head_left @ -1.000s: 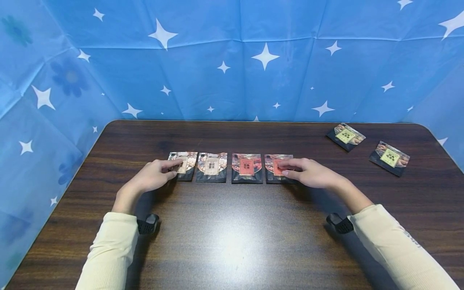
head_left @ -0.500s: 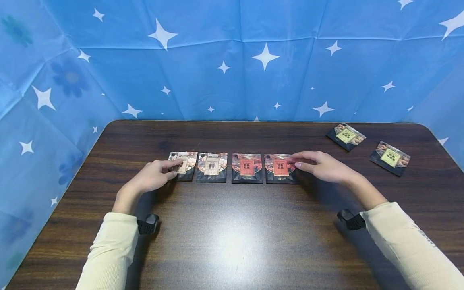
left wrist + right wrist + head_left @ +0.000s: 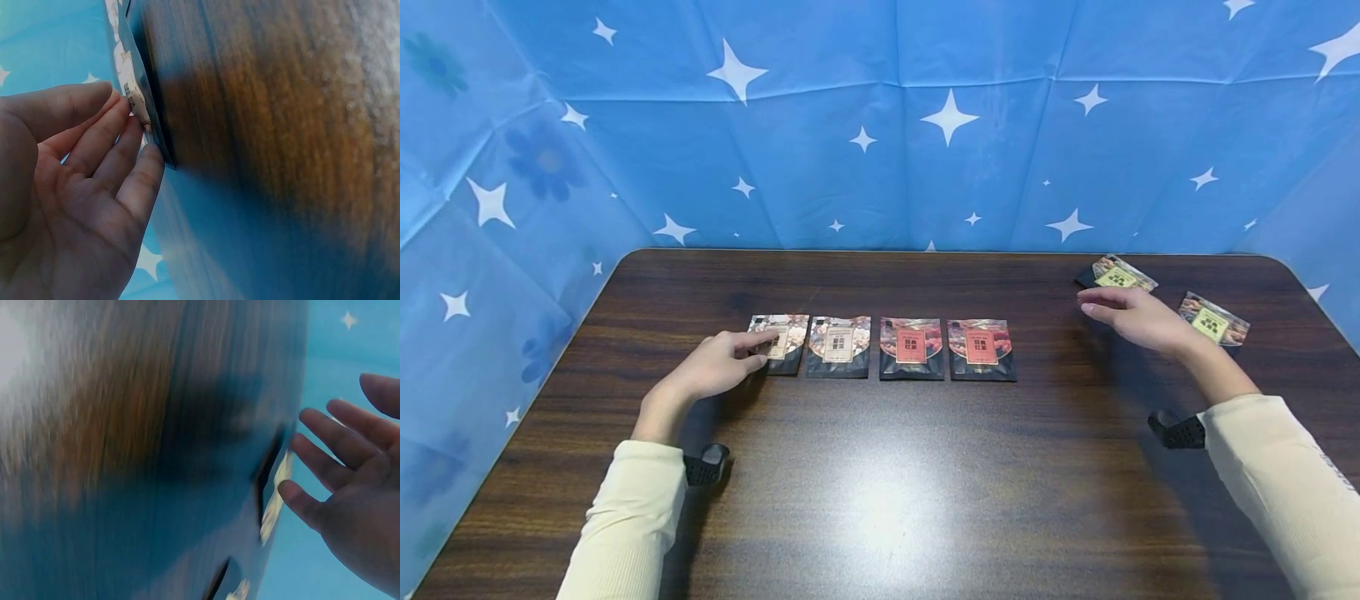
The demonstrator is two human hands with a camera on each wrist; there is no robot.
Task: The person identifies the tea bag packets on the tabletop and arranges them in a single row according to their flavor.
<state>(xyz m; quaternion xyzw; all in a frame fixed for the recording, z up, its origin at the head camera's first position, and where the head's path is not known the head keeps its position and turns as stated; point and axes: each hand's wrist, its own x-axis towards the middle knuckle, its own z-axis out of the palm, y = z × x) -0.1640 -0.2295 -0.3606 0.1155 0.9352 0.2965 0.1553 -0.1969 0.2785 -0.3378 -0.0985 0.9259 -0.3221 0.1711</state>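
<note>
Four packets would be several: a row of flat sachets lies across the table's middle. At its left end, my left hand [image 3: 715, 365] rests its fingertips on a sachet with a pale label [image 3: 790, 354]. Beside that lies a second pale-label sachet [image 3: 838, 346], then a red-label sachet [image 3: 912, 348] and another red one [image 3: 981, 350] at the right end. My right hand [image 3: 1138, 317] hovers empty, fingers extended, in front of a yellow-label sachet [image 3: 1123, 277] that it partly hides. Another yellow-label sachet [image 3: 1216, 319] lies to its right, partly behind the hand and wrist.
The dark wood table [image 3: 880, 450] has a glare spot near its front. A blue curtain [image 3: 820, 167] with white stars hangs behind it and along the left side. Black camera straps sit at both wrists.
My right hand has left the rightmost red-label sachet and moved right and back toward the yellow-label sachets. The left hand stays where it was.
</note>
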